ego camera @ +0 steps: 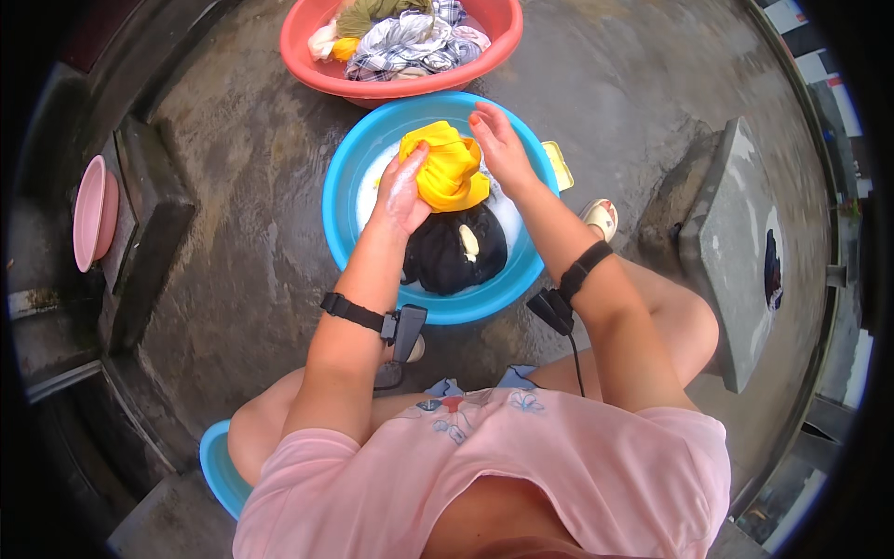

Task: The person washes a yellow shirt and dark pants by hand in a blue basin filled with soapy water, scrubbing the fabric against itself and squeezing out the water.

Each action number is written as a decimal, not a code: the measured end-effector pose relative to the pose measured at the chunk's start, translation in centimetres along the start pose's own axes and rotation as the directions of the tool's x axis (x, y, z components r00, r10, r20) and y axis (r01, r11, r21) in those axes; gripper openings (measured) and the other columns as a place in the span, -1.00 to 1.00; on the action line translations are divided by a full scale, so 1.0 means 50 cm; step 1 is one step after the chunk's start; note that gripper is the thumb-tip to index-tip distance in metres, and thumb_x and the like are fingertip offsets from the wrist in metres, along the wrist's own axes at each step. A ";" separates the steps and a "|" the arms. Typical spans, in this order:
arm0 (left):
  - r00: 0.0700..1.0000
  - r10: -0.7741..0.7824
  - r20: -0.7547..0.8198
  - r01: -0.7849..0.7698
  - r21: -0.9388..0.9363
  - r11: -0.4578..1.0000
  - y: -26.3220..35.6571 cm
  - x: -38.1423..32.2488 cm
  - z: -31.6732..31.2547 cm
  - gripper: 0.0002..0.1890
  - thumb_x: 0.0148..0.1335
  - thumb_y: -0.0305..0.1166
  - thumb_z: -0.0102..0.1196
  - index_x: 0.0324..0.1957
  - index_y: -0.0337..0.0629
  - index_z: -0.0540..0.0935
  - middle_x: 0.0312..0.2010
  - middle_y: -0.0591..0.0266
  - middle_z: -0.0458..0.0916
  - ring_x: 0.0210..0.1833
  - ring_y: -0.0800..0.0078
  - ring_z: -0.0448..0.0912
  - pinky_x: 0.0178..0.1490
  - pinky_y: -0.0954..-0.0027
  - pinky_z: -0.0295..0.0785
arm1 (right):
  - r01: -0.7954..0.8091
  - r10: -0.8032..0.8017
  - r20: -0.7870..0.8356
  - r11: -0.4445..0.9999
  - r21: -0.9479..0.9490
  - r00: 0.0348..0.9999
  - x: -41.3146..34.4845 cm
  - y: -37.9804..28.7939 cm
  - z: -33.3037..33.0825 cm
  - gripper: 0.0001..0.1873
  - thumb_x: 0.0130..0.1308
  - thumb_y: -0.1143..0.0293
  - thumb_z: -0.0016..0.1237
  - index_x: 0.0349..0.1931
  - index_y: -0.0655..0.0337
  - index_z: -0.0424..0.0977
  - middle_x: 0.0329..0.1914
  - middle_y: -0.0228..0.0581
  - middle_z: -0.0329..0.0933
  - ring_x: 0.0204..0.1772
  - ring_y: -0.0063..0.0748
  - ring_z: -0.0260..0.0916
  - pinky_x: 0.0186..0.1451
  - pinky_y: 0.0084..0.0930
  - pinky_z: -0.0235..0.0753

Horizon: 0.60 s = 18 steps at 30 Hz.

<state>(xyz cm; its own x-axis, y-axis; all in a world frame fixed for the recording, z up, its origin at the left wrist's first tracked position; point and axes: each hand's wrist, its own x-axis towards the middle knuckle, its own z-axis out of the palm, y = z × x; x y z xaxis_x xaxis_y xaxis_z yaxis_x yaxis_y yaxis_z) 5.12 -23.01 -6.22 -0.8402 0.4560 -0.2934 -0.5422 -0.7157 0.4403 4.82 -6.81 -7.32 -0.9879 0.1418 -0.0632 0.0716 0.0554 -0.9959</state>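
My left hand (pixel 406 183) grips a bunched yellow cloth (pixel 447 171) above a blue plastic basin (pixel 334 216), with suds on its skin. Just right of the cloth is my right hand (pixel 500 143), its fingers apart and nothing in its palm. Beneath the cloth, dark wet fabric (pixel 436 255) lies in the basin amid white soapy water (pixel 371 185). On that fabric rests a pale bar (pixel 469 241), apparently soap. How far the yellow cloth reaches behind my left hand is hidden.
A red plastic basin (pixel 300 66) of crumpled clothes (pixel 412 42) touches the blue one's far side. A yellow tray (pixel 558 165) lies at its right. A pink basin (pixel 87 213) stands on a left ledge, a concrete slab (pixel 726 258) at right. Another blue basin (pixel 222 468) is beside my leg.
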 end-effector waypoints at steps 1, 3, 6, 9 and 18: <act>1.000 -0.003 0.000 0.003 -0.002 1.000 -0.010 0.005 0.001 -0.65 0.31 -0.44 -0.04 0.13 -0.18 0.34 -0.02 0.11 0.49 0.02 0.26 0.51 0.14 0.23 0.41 | -0.112 0.118 -0.051 0.988 0.108 0.992 0.001 0.012 0.005 -0.53 0.37 0.22 -0.17 0.19 0.28 0.22 0.07 -0.08 0.42 0.11 -0.36 0.39 0.16 -0.49 0.35; 0.952 0.171 -0.253 -0.169 0.028 0.985 -0.029 0.026 -0.019 -0.68 0.34 -0.38 -0.08 0.11 -0.18 0.35 -0.07 0.12 0.49 -0.01 0.27 0.52 0.11 0.22 0.44 | 0.219 -0.205 0.075 0.919 -0.328 0.976 -0.045 0.031 0.035 -0.45 0.27 0.20 -0.06 0.20 0.23 0.18 0.01 0.11 0.43 0.05 -0.05 0.43 0.10 -0.34 0.39; 0.930 -0.016 -0.368 -0.003 -0.050 0.999 -0.051 0.046 -0.115 -0.64 0.33 -0.19 -0.04 0.07 -0.15 0.37 -0.11 0.14 0.52 -0.06 0.30 0.53 0.03 0.21 0.48 | 0.473 -0.317 0.357 0.680 -0.560 0.878 -0.132 -0.007 0.124 -0.69 0.19 0.22 -0.01 -0.15 0.23 0.41 -0.34 0.09 0.51 -0.24 0.08 0.49 -0.13 -0.19 0.48; 0.926 -0.173 -0.335 0.153 -0.085 0.984 -0.141 0.043 -0.150 -0.57 0.37 -0.03 -0.24 0.08 -0.11 0.38 -0.09 0.16 0.53 -0.09 0.29 0.55 -0.02 0.21 0.47 | 0.339 -0.233 0.253 0.508 -0.791 0.939 -0.092 0.056 0.106 -0.66 0.28 0.09 -0.20 -0.42 0.13 0.53 -0.54 -0.07 0.54 -0.43 -0.01 0.52 -0.33 -0.13 0.50; 0.846 -0.371 -0.383 0.363 -0.095 0.927 -0.113 0.009 -0.046 -0.47 0.38 -0.05 -0.40 0.20 -0.19 0.31 0.11 0.08 0.45 0.15 0.17 0.44 0.23 0.12 0.29 | 0.063 -0.074 0.029 0.515 -0.855 0.997 -0.065 0.063 0.051 -0.64 0.32 0.11 -0.24 -0.42 0.13 0.55 -0.48 -0.08 0.56 -0.37 -0.06 0.53 -0.24 -0.18 0.49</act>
<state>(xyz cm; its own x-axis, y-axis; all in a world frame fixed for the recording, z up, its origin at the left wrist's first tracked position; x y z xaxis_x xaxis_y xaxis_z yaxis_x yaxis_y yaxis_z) 7.80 -19.98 -10.79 -0.5065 0.4484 -0.7365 -0.8067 -0.5480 0.2211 7.88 -9.60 -10.40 -0.9940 0.1090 0.0088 0.0927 0.8822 -0.4617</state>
